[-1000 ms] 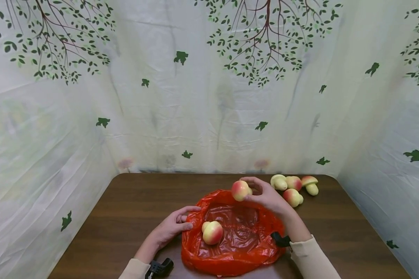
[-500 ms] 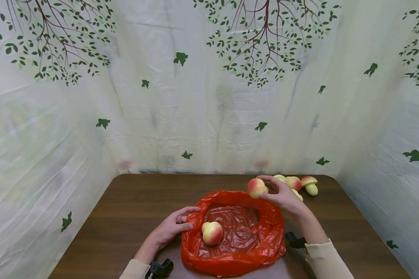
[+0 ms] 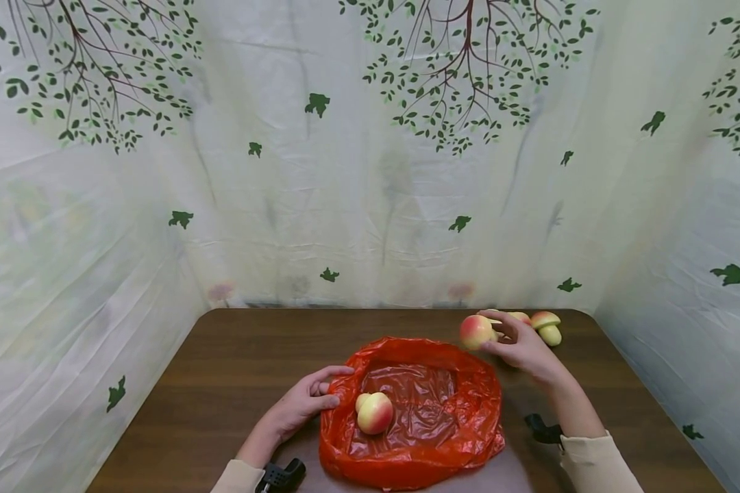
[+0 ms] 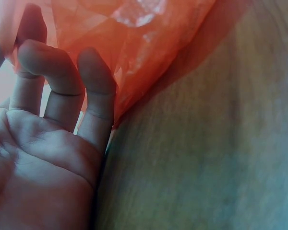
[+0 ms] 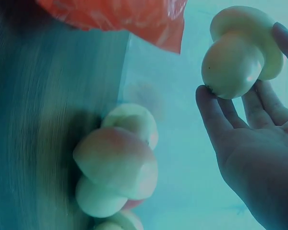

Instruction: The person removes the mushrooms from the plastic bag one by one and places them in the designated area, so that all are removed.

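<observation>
An open red plastic bag (image 3: 407, 472) stands on the table with its rim rolled out. Its left rim is pinched by my left hand (image 3: 299, 405); in the left wrist view, curled fingers (image 4: 62, 72) meet the thin red plastic (image 4: 153, 43). Inside the bag, toward the left, lies one toy mushroom (image 3: 376, 413) with a red and yellow cap. My right hand (image 3: 524, 350) holds another toy mushroom (image 3: 475, 333) above the table, beyond the bag's far right rim. The right wrist view has this mushroom (image 5: 233, 64) between thumb and fingertips.
Several more toy mushrooms (image 3: 545, 320) lie at the table's far right corner, partly hidden behind my right hand. In the right wrist view they sit close together (image 5: 117, 163). A printed leaf curtain (image 3: 395, 260) hangs behind the brown table (image 3: 253, 349).
My right hand has carried its toy mushroom rightward, from over the bag's far rim toward the group of mushrooms. The left hand and the bag stay put.
</observation>
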The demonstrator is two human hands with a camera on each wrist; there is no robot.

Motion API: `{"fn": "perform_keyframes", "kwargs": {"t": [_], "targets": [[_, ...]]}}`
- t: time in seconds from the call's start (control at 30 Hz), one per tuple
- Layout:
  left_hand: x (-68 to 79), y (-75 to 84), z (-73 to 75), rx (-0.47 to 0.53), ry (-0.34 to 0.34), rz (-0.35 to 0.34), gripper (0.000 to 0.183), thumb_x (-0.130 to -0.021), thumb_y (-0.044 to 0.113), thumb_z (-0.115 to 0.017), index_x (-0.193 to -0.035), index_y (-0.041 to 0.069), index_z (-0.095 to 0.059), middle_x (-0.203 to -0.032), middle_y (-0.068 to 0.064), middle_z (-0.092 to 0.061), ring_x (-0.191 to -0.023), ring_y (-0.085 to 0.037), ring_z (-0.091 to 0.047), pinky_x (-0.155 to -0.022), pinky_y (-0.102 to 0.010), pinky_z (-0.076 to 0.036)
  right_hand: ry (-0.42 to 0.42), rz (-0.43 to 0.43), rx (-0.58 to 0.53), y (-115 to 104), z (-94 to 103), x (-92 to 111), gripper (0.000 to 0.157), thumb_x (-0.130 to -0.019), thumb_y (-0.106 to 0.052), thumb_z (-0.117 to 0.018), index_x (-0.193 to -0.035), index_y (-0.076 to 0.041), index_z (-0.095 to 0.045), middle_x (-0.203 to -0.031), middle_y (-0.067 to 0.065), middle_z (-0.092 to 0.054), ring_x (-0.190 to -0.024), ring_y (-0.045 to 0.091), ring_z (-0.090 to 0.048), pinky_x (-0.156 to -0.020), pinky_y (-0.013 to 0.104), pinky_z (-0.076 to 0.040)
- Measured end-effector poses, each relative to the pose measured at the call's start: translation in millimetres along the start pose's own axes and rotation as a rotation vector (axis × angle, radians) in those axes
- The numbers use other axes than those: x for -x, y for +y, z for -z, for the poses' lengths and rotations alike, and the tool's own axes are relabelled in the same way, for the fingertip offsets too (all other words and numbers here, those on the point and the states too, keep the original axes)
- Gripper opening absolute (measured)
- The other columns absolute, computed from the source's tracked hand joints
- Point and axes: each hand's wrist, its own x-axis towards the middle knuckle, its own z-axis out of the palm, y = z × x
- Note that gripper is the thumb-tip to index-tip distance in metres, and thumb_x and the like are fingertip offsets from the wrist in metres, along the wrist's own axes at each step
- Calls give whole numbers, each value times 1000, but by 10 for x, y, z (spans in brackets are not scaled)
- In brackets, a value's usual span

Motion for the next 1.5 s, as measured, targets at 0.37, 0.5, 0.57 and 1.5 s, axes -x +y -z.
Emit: {"fn": "perform_keyframes", "kwargs": {"t": [0.37, 0.5, 0.57, 1.5], "targets": [[6, 0, -9, 22, -23, -13, 55, -108, 10, -60, -159, 6, -42, -91, 4, -77, -81, -8, -77, -79, -29, -66, 38, -41, -14, 53, 150, 81, 65, -103, -21, -72, -159, -6, -43, -158, 27, -45, -141, 45, -51, -97, 31, -57], [3, 3, -1, 16, -12, -2, 54, -108, 9, -60, -159, 6, -42, -89, 5, -76, -80, -7, -76, -80, -29, -66, 59, -73, 28, 59, 226, 95, 67, -102, -26, -73, -158, -7, -44, -159, 29, -46, -144, 50, -48, -101, 38, -57], [7, 5, 2, 13, -4, 7, 55, -107, 10, -61, -158, 6, -42, -88, 5, -76, -80, -6, -76, -80, -29, -66, 65, -78, 54, 64, 267, 103, 67, -102, -27, -73, -158, -7, -43, -158, 29, -47, -141, 49, -50, -100, 38, -56], [-18, -29, 25, 12, -22, 5, 51, -110, 13, -58, -159, 9, -43, -89, 7, -76, -80, -7, -76, -82, -30, -66, 239, -75, 150, 371, 734, 285, 69, -101, -29, -75, -157, -3, -44, -148, 13, -54, -120, -4, -53, -87, 11, -52]]}}
